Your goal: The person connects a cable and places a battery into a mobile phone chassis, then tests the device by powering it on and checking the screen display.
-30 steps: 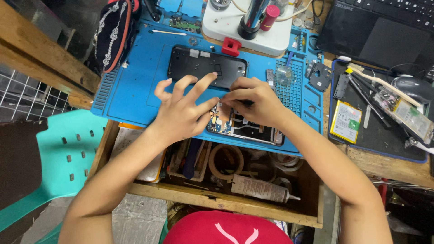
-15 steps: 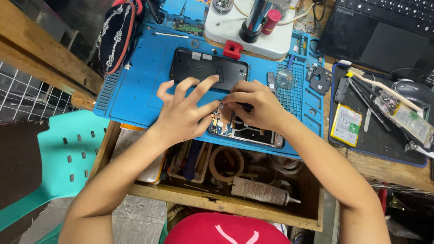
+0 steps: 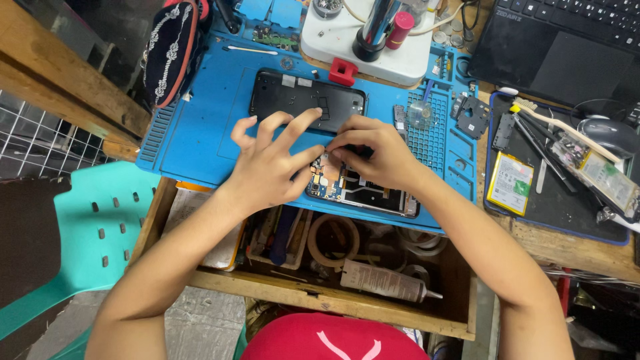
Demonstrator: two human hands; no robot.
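An opened phone (image 3: 365, 192) with its insides showing lies on the blue work mat (image 3: 200, 133), near the mat's front edge. My left hand (image 3: 270, 163) rests on its left end, fingers spread, thumb pressing beside the circuit board. My right hand (image 3: 373, 150) is bunched over the phone's upper part, fingertips pinched together on something too small to tell. A black phone back cover (image 3: 307, 100) lies flat just beyond both hands.
A white microscope base (image 3: 373, 40) stands at the mat's far edge. A phone battery (image 3: 511, 192), tweezers and a brush lie on a dark mat (image 3: 567, 220) to the right, a laptop (image 3: 567, 40) behind. Below the bench an open drawer (image 3: 347, 267) holds tape rolls and a glue tube. Teal chair (image 3: 87, 233) left.
Both hands stay on the opened phone; the fingers have shifted only slightly. The view has moved a little.
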